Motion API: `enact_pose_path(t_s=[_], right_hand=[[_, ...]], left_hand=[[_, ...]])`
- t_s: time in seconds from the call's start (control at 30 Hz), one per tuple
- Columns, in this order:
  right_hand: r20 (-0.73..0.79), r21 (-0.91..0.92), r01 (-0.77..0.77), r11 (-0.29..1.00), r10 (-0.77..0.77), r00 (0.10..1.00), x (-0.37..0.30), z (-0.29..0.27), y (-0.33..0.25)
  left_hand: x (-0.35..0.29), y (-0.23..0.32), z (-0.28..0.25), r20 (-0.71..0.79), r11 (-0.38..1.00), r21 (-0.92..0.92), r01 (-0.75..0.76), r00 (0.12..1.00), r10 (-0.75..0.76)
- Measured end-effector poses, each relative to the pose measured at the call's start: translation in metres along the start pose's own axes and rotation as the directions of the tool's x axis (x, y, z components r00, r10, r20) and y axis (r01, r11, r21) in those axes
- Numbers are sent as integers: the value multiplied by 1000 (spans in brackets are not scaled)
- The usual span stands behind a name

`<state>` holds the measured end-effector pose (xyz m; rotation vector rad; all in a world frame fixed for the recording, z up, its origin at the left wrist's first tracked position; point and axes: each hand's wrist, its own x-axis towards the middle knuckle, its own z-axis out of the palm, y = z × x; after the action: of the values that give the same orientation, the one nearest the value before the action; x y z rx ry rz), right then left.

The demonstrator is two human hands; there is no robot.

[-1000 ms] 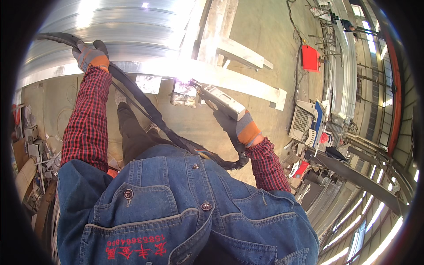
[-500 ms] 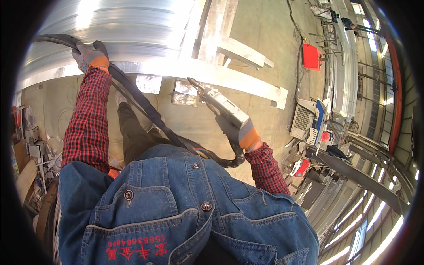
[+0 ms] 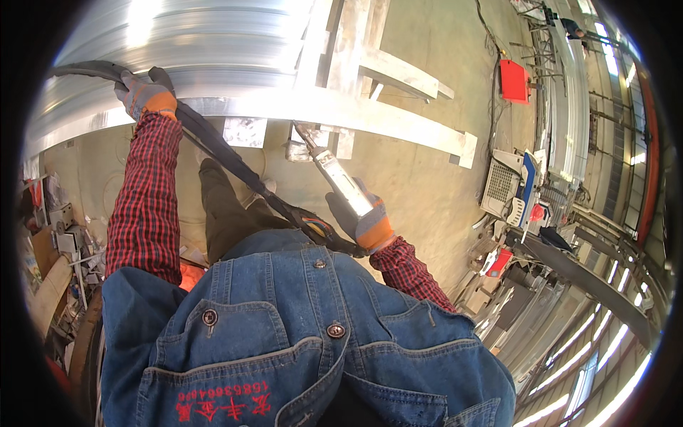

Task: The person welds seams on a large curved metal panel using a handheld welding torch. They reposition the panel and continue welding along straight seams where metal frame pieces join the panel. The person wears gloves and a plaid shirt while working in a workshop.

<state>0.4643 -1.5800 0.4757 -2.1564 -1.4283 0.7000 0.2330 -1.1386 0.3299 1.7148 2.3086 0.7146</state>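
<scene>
Pulled back toward the chest now: right hand, gloved, clamped on the welding torch, tip off the steel beam, arc out. Left hand wrapped around the black hose by the corrugated metal wall. Concrete floor below, red box, grey machine at right. Lower view blocked by denim jacket; clutter at left too small to make out.

Bright daylight glares off the metal panels; fisheye edges bend, darken
</scene>
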Motion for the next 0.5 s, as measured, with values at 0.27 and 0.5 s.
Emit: enact_pose_path(t_s=[0.27, 0.5], right_hand=[[-12, -135, 122, 983, -125, 992, -7, 8, 1], [37, -186, 190, 964, -186, 982, -10, 9, 10]], left_hand=[[4, -5, 5, 2, 991, -107, 76, 997, -76], [2, -4, -1, 56, 997, -10, 81, 995, -80]])
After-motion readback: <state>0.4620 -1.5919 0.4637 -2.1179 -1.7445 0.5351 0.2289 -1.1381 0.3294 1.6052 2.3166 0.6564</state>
